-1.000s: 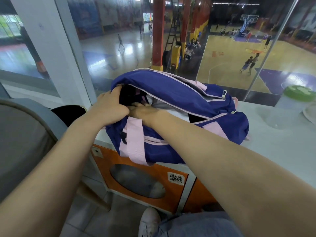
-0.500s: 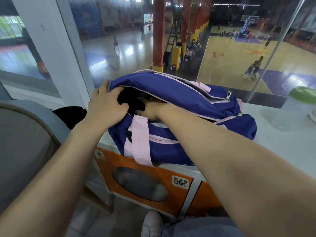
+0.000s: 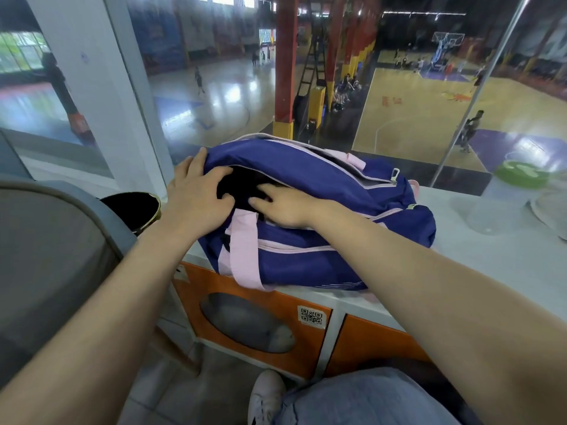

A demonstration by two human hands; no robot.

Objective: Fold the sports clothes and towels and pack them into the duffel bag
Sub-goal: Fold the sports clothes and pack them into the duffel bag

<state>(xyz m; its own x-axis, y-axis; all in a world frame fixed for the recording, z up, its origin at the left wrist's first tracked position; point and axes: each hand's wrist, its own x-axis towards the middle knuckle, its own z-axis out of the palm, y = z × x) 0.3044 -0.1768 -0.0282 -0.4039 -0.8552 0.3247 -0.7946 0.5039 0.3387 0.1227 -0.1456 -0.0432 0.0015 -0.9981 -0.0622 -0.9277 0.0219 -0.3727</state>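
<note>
A navy duffel bag (image 3: 313, 176) with pink straps (image 3: 244, 250) lies on the white counter (image 3: 491, 259), its top zip open. Dark clothing (image 3: 242, 187) fills the left part of the opening. My left hand (image 3: 193, 191) grips the bag's left end, thumb on the upper flap and fingers curled over the rim of the opening. My right hand (image 3: 285, 207) lies flat on the clothing inside the opening, fingers spread and pointing left. What lies deeper in the bag is hidden.
A clear container with a green lid (image 3: 515, 191) stands on the counter at the right. Orange locker doors (image 3: 254, 320) sit below the counter. A black bin (image 3: 132, 210) and a grey chair back (image 3: 46, 256) are at the left. A glass pane rises right behind the bag.
My right hand has come up out of the opening and now lies flat on the dark clothing. My left hand shifted from covering the opening to gripping its left rim.
</note>
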